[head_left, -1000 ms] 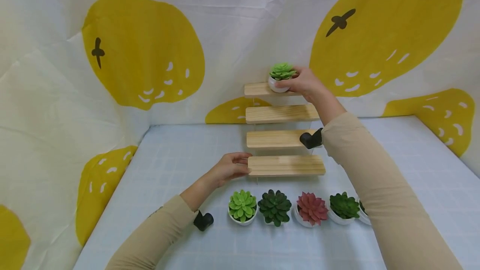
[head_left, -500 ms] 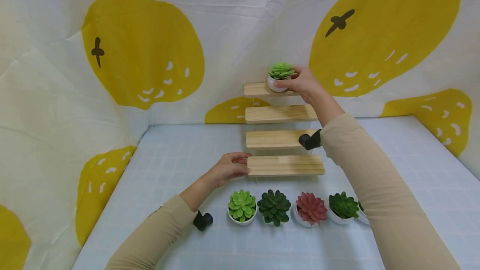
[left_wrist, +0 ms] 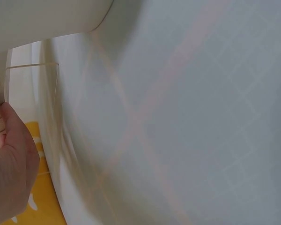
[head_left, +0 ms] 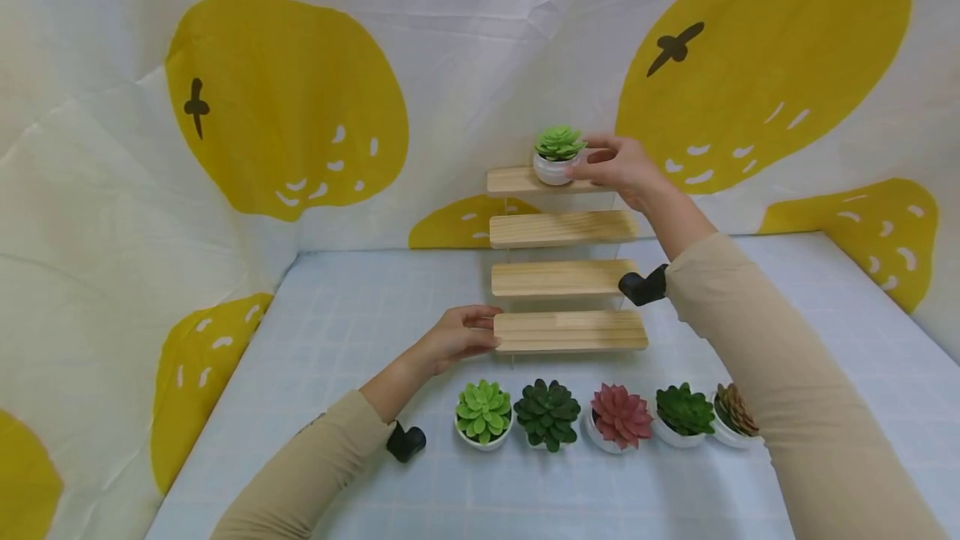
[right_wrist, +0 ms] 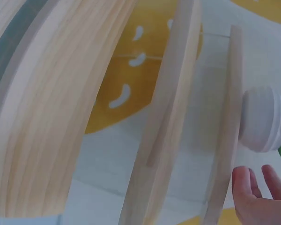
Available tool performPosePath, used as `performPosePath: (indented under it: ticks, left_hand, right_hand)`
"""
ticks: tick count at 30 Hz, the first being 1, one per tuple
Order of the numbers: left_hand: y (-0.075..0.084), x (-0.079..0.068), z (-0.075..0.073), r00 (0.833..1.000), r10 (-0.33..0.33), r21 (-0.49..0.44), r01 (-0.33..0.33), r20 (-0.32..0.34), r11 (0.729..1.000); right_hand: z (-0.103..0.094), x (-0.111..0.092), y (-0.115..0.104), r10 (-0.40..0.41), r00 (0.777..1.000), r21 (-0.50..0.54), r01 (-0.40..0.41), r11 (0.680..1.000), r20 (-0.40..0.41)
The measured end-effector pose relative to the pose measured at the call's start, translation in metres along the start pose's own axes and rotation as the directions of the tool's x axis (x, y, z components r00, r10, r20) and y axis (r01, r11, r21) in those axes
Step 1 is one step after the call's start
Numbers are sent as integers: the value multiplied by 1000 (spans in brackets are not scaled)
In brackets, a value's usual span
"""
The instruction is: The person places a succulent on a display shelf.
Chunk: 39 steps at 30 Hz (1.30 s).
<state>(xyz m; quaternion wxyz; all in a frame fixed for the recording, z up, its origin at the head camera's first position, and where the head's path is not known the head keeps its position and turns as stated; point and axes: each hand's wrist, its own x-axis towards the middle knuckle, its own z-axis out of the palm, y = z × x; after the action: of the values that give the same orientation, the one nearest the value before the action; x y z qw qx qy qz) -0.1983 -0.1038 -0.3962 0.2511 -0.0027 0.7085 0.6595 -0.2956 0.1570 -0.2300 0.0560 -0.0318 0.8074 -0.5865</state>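
Observation:
A four-tier wooden display stand [head_left: 564, 280] with clear supports stands on the table. On its top board [head_left: 512, 182] sits a light green potted succulent [head_left: 559, 143], upright in a white pot [right_wrist: 262, 119]. My right hand [head_left: 628, 171] is just right of that pot, thumb and fingers spread; the right wrist view shows a gap between fingertips [right_wrist: 242, 178] and pot. My left hand [head_left: 453, 338] pinches the left end of the lowest board [head_left: 572, 332]. In the left wrist view the hand [left_wrist: 14, 164] shows at the left edge, its grip partly cut off.
Before the stand is a row of potted succulents: light green [head_left: 483, 412], dark green [head_left: 548, 413], red [head_left: 622, 416], another green [head_left: 686, 410] and a brownish one [head_left: 735, 408], partly behind the right sleeve. A white cloth with yellow fruit prints [head_left: 288, 98] hangs behind.
My right hand has let go of the light green succulent's pot and drawn slightly right. The pot stays on the top board. My left hand keeps its place.

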Motion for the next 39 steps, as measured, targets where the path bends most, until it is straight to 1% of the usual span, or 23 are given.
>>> performPosePath:
  ticks: [7,11,17,28,33,39]
  left_hand:
    - [-1,2,-1,1000,9,2,-9,5,1000]
    - [-1,4,-2,1000,4,3,-4,-1,1000]
    - [-2,6,-2,1000,0,1,0,-7,1000]
    - [-1,8,-2,1000,8,15,-8,-12,1000]
    - [0,8,-2,1000,13,10,-13,-4,1000]
    - [1,10,-2,1000,17,2,-17,-3,1000]
  right_hand:
    - [-15,-11,4,10,1000,-35,-10,999,6]
    - [-23,-19,5,-9,1000,-29,9,1000,14]
    - [-34,-33,6,-37,998,-76,41,996,51]
    - [-51,-62,17,-49,992,-139,65,988,112]
    - [-60,-76,21,-51,992,-179,71,981,117]
    - [-73,-93,30,-78,992,-212,98,972,102]
